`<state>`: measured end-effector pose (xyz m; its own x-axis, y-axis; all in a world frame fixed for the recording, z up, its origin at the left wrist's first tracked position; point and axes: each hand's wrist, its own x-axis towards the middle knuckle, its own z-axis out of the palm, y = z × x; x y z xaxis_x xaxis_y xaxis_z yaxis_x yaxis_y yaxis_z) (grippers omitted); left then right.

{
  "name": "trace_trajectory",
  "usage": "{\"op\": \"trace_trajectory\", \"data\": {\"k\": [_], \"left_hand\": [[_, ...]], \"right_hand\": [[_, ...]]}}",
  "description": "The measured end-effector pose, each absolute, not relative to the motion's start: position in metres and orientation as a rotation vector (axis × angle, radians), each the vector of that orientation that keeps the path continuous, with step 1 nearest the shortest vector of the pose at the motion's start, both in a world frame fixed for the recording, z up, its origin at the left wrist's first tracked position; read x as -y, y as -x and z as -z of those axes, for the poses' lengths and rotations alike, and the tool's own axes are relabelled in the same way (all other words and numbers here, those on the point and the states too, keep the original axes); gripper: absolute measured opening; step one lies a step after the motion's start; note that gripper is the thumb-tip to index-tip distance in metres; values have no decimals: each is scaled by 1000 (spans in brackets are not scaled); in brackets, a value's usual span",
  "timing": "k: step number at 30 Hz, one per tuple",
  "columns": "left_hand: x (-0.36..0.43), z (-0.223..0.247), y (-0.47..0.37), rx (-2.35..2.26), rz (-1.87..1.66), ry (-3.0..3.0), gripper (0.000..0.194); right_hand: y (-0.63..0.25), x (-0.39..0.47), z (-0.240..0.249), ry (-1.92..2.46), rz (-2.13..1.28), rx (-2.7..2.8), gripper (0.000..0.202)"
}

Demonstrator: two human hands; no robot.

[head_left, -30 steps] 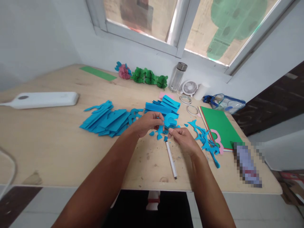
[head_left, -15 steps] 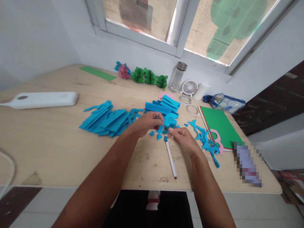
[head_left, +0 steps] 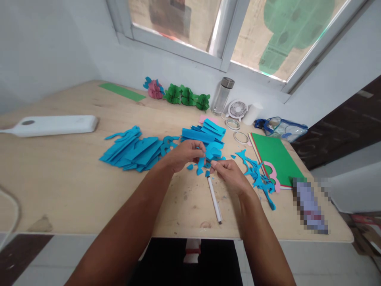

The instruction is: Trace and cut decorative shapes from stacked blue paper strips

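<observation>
A curved blue paper cutout (head_left: 213, 150) is up between my two hands, over the middle of the table. My left hand (head_left: 190, 154) is closed in a pinch at its left side. From the lower right, the thumb and fingers of my right hand (head_left: 228, 171) pinch its lower edge; the fingertips are partly hidden. Small blue scraps (head_left: 199, 172) lie just beneath the hands. Below them is a white pen (head_left: 214, 200), its top end close to a blue scrap. Folded blue paper strips (head_left: 202, 135) lie just behind the cutout.
Stacked blue paper pieces (head_left: 133, 153) lie left, blue offcuts (head_left: 257, 174) right. Farther right are green paper (head_left: 276, 157) and a pink cutout (head_left: 272, 172). At the back stand green paper ornaments (head_left: 187, 96), a glass bottle (head_left: 222, 97) and a small fan (head_left: 237, 109). A white device (head_left: 59, 124) lies left.
</observation>
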<state>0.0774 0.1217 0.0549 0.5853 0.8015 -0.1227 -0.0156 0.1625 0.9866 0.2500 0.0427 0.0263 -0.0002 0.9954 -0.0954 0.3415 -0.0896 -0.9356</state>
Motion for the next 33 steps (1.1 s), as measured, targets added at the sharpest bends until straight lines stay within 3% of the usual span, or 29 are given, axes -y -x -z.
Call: {"op": "trace_trajectory", "data": {"k": [33], "left_hand": [[-126, -46, -79, -742, -757, -1192, 10]], "right_hand": [[-250, -43, -28, 1502, -1058, 1439, 43]]}}
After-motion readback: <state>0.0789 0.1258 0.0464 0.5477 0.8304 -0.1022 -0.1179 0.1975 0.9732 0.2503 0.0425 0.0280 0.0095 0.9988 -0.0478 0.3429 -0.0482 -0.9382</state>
